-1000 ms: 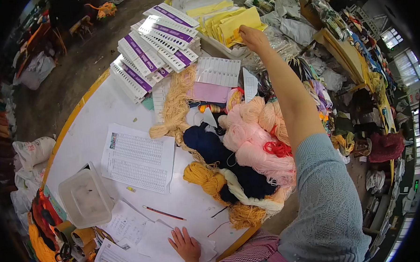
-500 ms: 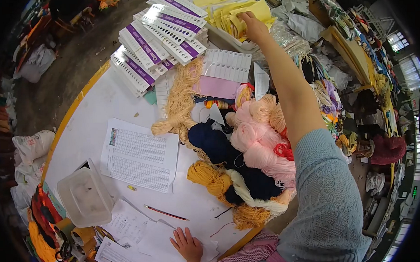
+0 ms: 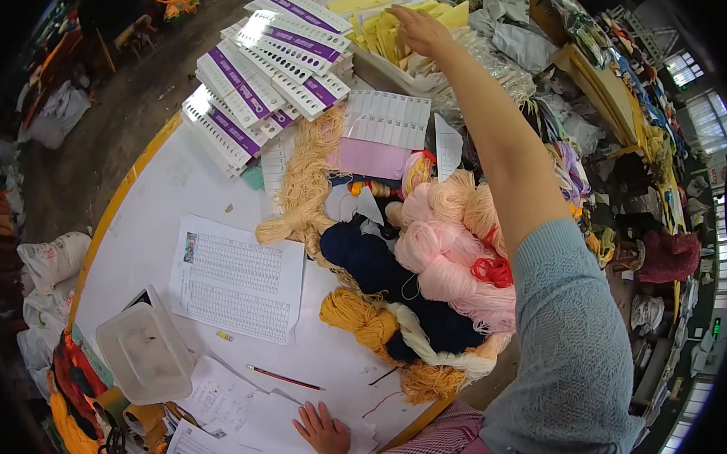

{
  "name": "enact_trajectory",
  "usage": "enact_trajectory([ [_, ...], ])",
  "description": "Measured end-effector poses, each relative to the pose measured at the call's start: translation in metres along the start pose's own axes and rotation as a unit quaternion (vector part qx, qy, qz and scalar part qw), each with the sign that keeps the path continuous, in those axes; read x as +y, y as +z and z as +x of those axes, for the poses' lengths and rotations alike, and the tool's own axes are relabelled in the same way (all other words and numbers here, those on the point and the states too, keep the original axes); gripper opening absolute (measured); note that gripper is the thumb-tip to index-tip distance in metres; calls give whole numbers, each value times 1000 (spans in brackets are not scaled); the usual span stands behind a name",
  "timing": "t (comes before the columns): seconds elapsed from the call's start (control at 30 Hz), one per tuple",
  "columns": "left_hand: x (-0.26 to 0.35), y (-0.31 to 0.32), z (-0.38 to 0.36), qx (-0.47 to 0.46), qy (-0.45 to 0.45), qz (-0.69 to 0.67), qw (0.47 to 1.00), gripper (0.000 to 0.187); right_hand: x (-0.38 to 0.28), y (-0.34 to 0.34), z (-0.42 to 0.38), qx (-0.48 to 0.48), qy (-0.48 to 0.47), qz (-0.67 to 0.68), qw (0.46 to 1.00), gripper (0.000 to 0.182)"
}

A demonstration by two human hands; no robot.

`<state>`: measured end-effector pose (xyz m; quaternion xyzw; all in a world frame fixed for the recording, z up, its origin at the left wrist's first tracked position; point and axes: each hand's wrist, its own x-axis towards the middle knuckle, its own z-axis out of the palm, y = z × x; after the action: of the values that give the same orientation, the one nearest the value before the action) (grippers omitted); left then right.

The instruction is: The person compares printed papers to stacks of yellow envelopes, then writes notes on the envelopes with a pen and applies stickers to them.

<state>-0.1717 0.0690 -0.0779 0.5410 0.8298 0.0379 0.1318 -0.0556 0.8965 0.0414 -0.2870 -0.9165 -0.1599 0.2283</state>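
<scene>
On my feed I see the right hand, fingers loosely bent, grip unclear, at yellow paper packets grouped by a pale plastic bin, while the left hand lies open, holding nothing, on loose white sheets, likely steadying them.

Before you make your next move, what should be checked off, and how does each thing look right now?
1. Left hand resting flat on the loose papers: ok.
2. Right hand at the yellow paper packets: ok.
3. Right hand firmly gripping one packet: cannot tell; the grip is unclear from this view.
4. Printed number sheet uncovered by either hand: ok.
5. Pencil apart from the left hand: ok.
6. Table uncluttered near the reaching arm: not ok; pink yarn skeins crowd that side.
</scene>
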Motion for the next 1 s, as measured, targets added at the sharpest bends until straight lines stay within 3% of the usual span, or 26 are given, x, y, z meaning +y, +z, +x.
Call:
enact_trajectory([
  [0.03, 0, -1, 0, -4, -1, 3, 1000, 55, -1, 1, 5, -85, -22, -57, 994, 56],
  [0.07, 1, -1, 0, -7, -3, 6, 1000, 55, -5, 5, 13, -84, -24, -55, 995, 56],
  [0.13, 0, 1, -1, -6, -3, 3, 1000, 54, -14, 16, 26, -107, 104, 32, 988, 65],
  [0.2, -2, 1, -1, -5, -6, 2, 1000, 54, -3, 27, 35, -107, 126, 78, 983, 77],
  [0.23, -2, 1, -2, -3, -4, 0, 1000, 54, 2, 40, 38, -25, 120, 61, 991, 62],
  [0.27, -1, 2, -2, -1, -2, -3, 1000, 53, 2, 39, 41, -25, 116, 64, 991, 62],
  [0.33, -1, 4, -1, 2, -5, -6, 1000, 54, 5, 32, 51, -161, 189, -46, 968, 35],
  [0.37, -2, 4, -3, 2, -2, -9, 1000, 54, 3, 29, 48, -163, 186, -43, 968, 35],
  [0.43, -2, 4, -2, 0, -5, -12, 1000, 54, -1, 25, 36, -116, 181, -108, 971, 15],
  [0.47, -2, 3, -3, -1, -3, -14, 1000, 55, -2, 24, 31, -118, 178, -106, 971, 15],
  [0.57, -3, 4, -4, -6, -3, -12, 1000, 56, 2, 17, 11, 11, 161, -24, 987, 13],
  [0.7, -3, 2, -3, -2, 0, -15, 1000, 56, -6, -22, -17, -2, 175, -48, 983, 11],
  [0.77, -2, 2, -1, 12, -4, -5, 1000, 53, -15, -44, -25, 123, 134, -15, 983, 12],
  [0.87, 0, -1, 1, 12, -6, -6, 1000, 53, -60, -101, -30, 200, 93, 29, 975, 21],
  [1.0, 0, 0, 1, 34, -2, -8, 999, 51, -150, -168, -72, 229, -90, 85, 965, 24],
])
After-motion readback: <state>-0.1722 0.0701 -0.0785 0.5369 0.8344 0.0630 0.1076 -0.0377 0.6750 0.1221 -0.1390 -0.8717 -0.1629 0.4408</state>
